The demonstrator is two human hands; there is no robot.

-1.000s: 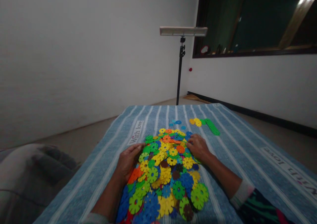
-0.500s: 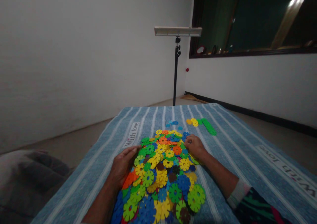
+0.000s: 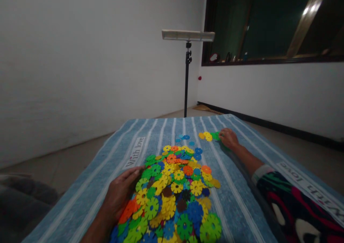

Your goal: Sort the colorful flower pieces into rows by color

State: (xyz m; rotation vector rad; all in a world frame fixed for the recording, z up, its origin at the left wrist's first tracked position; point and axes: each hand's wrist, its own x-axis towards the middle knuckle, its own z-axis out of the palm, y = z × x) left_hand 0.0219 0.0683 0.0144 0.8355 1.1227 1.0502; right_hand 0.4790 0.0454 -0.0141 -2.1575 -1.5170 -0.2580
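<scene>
A heap of flower-shaped plastic discs (image 3: 169, 189) in green, yellow, blue, orange and brown covers the near middle of the cloth. My left hand (image 3: 120, 190) lies along the heap's left edge, its fingers stretched forward and the tips by the green discs. At the back right, my right hand (image 3: 229, 138) is over the end of a short row, where its curled fingers meet green discs (image 3: 215, 135). What those fingers hold is hidden. Left of the green ones in that row are yellow discs (image 3: 208, 136). Several loose blue discs (image 3: 185, 137) sit beyond the heap.
A blue striped cloth (image 3: 107, 185) covers the surface under the discs. Behind its far edge stands a lamp on a black pole (image 3: 186, 82). White walls, a dark window (image 3: 268, 24) and a grey bundle (image 3: 24, 203) at the left surround it.
My right hand has moved from the heap's right edge away to the green discs at the back right, and now covers the green strip there. My left hand stays beside the heap. The view has shifted slightly.
</scene>
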